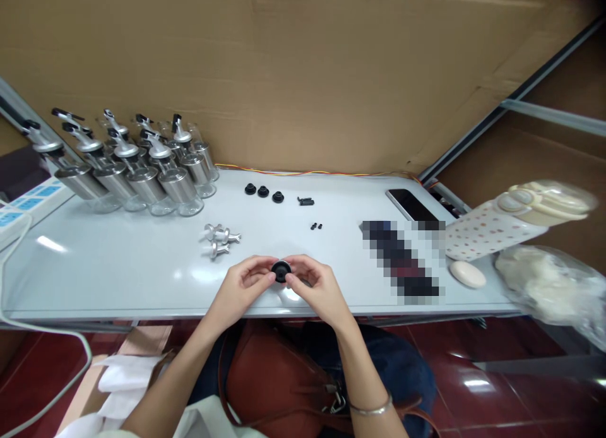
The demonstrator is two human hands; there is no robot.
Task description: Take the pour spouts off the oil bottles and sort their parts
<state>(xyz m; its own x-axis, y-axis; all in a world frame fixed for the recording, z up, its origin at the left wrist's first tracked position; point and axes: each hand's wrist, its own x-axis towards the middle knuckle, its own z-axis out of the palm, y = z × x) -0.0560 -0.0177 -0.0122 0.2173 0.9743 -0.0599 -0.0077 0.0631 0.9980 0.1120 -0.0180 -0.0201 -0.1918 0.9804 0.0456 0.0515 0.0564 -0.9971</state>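
Both of my hands pinch one round black stopper [281, 271] just above the front of the table. My left hand [249, 280] grips its left side between thumb and fingers. On the opposite side, my right hand [315, 283] holds it the same way. A thin silvery rim shows around the black face; what lies beneath is hidden. Left of my hands sit several silver pour spout tops [220, 239] in a small heap. Three similar black stoppers [263, 192] stand in a row farther back. Near them lie small black flip levers [305, 201] and tiny black plugs [316, 226].
Several glass-and-steel oil bottles [142, 179] with spouts crowd the back left, beside a power strip [33, 204]. To the right are a phone [411, 206], a spotted flask [497, 226], a pale oval object [468, 274] and a plastic bag [553, 290]. Cardboard [322, 78] walls the back.
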